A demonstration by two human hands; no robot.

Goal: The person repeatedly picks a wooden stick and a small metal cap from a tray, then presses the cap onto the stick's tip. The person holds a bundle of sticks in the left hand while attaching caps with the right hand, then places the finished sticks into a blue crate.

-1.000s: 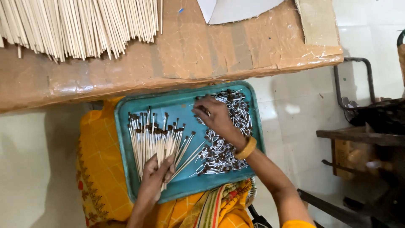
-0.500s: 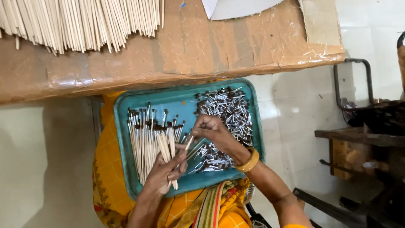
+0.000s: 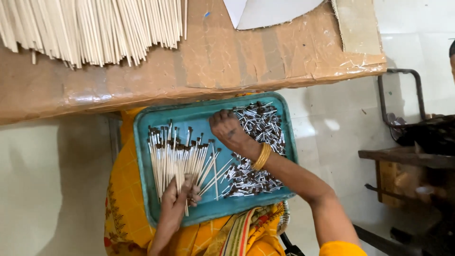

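A teal tray (image 3: 194, 113) lies on my lap over yellow cloth. On its left half rests a bunch of thin pale sticks with dark tips (image 3: 175, 154). My left hand (image 3: 182, 196) grips the lower ends of those sticks. On the tray's right half is a heap of small silver and black metal pieces (image 3: 260, 125). My right hand (image 3: 230, 130), with a gold bangle at the wrist, lies knuckles up at the heap's upper left edge, fingers curled into the pieces. What the fingers hold is hidden.
A cardboard-covered tabletop (image 3: 227, 61) spans the top, bearing a wide row of plain pale sticks (image 3: 90, 26) and a white sheet (image 3: 265, 12). At the right stand a dark metal frame (image 3: 403, 99) and a wooden shelf (image 3: 407, 159) on a pale tiled floor.
My right hand moved from beside the sticks back up to the top of the metal heap. The left hand keeps its hold on the stick bunch.
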